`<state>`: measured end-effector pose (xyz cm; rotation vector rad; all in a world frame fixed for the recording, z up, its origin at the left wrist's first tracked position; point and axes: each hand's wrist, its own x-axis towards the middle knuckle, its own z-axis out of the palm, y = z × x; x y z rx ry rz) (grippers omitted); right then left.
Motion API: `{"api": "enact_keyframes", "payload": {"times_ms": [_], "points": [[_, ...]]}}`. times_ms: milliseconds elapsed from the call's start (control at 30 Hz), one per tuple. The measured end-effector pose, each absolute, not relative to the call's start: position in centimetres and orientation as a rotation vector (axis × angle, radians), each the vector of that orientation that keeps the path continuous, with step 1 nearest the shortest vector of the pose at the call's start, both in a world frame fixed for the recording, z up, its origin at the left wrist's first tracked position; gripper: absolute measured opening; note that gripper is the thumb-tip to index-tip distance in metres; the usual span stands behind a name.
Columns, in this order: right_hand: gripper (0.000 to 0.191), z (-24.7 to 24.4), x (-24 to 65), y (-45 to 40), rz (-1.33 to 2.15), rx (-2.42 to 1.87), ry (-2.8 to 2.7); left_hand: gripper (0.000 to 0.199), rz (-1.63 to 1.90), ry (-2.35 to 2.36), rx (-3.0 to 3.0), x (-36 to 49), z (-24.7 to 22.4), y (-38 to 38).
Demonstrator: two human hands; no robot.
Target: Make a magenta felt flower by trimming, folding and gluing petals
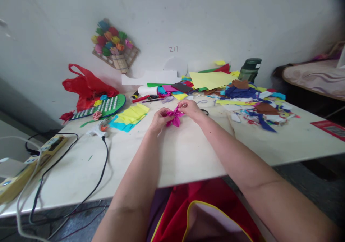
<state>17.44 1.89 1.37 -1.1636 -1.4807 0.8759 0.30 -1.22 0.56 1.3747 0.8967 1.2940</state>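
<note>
A magenta paper flower [175, 119] with pointed petals is held up over the middle of the table, between both hands. My left hand [161, 119] pinches its left side. With thumb and forefinger closed, my right hand [189, 109] grips a petal at the upper right. The flower's underside is hidden. Left of it lie yellow paper sheets [134, 113] on top of blue paper [121, 125]. A dark scissor-like loop [205, 112] shows just beyond my right wrist.
A hot glue gun [99, 128] with a black cord lies at left, near a power strip [51, 146]. Behind it are a green board [115, 103] and a red plastic bag [86, 85]. Paper scraps [258, 103] and a dark green bottle [250, 70] stand at right.
</note>
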Motion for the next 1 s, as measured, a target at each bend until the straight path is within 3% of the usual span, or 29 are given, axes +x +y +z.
{"api": "enact_keyframes", "payload": {"times_ms": [100, 300, 500, 1000], "points": [[0.007, 1.7, 17.6, 1.6, 0.913, -1.146, -1.5, 0.037, 1.305, 0.91, 1.377, 0.4, 0.8, -1.4], [0.021, 2.1, 17.7, 1.3, 1.157, -1.125, -1.383, 0.036, 1.326, 0.944, 1.393, 0.5, 1.0, -1.4], [0.01, 2.4, 17.7, 1.1, 1.168, -1.116, -1.335, 0.036, 1.329, 0.936, 1.397, 0.6, 0.8, -1.3], [0.013, 2.3, 17.7, 1.0, 1.194, -1.108, -1.326, 0.036, 1.312, 0.933, 1.448, 0.7, 0.8, -1.4]]}}
